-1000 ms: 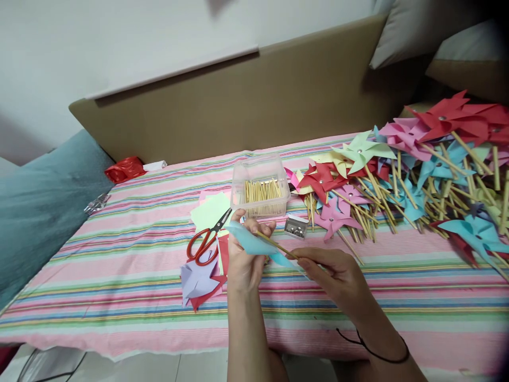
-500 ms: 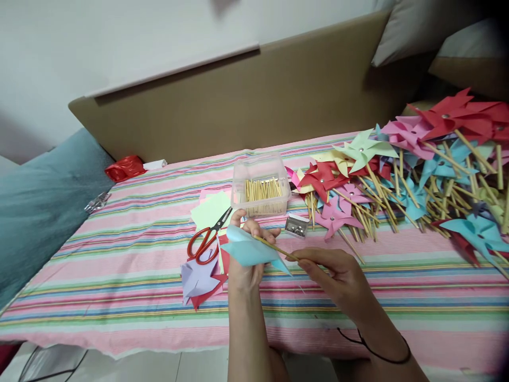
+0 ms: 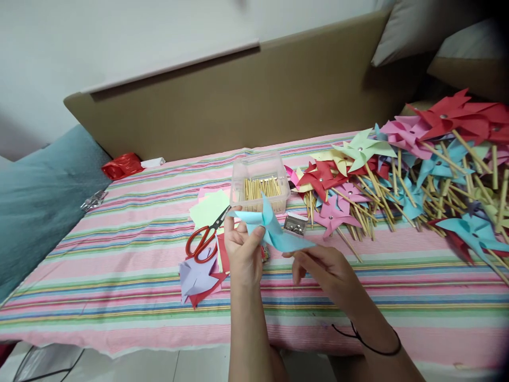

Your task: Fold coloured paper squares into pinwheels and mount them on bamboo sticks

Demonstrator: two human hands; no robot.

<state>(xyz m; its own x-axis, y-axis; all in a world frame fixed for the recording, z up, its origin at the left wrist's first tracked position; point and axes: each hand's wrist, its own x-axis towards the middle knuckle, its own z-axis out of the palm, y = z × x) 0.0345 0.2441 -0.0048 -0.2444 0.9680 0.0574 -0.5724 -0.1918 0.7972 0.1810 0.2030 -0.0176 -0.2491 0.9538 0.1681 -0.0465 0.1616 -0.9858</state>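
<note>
My left hand [image 3: 242, 246] is closed on a light blue paper pinwheel [image 3: 274, 231], its thumb pressed at the middle of the folded blades. The blades face up towards me. At the pinwheel's right tip, my right hand [image 3: 324, 268] has its fingers pinched together, and a short bit of wooden stick shows at them. The blue paper covers most of that stick. Beyond my hands stands a clear plastic box [image 3: 260, 159] of wooden sticks [image 3: 262, 189]. A small open box of metal fasteners [image 3: 295, 225] sits just past the pinwheel.
Red-handled scissors [image 3: 202, 246] lie left of my left hand, beside pale green paper [image 3: 210, 207] and cut purple paper [image 3: 198, 278]. A large heap of finished pinwheels [image 3: 401, 175] fills the right side. A red plastic bundle [image 3: 122, 166] lies at the back left.
The pinwheel has turned over, so its front now faces me and the stick is mostly hidden. My left thumb has come onto its centre.
</note>
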